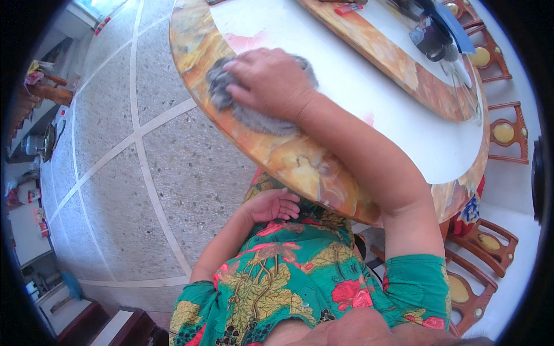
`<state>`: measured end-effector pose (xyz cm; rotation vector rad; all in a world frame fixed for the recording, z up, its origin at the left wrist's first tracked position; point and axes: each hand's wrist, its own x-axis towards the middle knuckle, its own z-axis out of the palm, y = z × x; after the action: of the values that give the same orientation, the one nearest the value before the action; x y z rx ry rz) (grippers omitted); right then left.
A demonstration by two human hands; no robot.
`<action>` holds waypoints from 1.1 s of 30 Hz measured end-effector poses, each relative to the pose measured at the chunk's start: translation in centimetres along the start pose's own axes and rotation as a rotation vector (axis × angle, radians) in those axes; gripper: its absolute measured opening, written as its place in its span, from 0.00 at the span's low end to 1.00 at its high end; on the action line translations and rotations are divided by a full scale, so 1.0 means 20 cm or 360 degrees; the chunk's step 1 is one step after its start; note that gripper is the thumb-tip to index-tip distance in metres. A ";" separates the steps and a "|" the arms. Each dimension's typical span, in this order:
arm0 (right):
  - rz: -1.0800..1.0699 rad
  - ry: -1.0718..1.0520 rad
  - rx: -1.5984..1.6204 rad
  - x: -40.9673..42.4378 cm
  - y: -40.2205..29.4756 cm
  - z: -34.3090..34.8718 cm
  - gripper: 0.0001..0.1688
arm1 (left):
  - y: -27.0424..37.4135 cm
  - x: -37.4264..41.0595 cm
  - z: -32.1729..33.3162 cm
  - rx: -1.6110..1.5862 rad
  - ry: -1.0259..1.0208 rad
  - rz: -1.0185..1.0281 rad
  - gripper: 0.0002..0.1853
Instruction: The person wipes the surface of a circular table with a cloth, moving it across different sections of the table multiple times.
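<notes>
My right hand is on a fluffy grey cloth, with its fingers curled over the cloth's left part. The cloth lies bunched across the edge of a round table, partly hidden beneath the hand. Marbled orange and yellow stone patterning forms the table's rim, and the surface inside it is white. A blur runs over the right hand and cloth. Below the table edge, my left hand hangs before my green floral garment, fingers loosely bent and apart, with nothing in it.
A raised round turntable on the table carries a red-labelled item and a dark mug. Wooden chairs stand around the right side. Speckled floor with pale strips stretches left; dark-edged steps appear at lower left.
</notes>
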<state>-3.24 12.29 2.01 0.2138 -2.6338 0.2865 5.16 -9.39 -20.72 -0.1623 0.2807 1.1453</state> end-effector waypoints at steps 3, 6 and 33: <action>-0.0088 0.0035 0.0085 -0.04 -0.04 0.01 0.19 | 0.00 0.00 0.02 0.0024 0.0016 0.0009 0.23; -0.0106 0.0060 0.0149 -0.06 -0.02 -0.01 0.19 | -0.01 0.01 0.03 0.0076 0.0078 0.0017 0.23; 0.1820 0.0199 -0.0742 -2.05 0.62 -1.19 0.23 | -0.01 0.03 0.04 0.0189 0.0070 0.0011 0.23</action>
<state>40.66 34.02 1.01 -1.4176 -2.3142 0.0223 5.59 -8.71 -20.08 -0.0819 0.3875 1.1298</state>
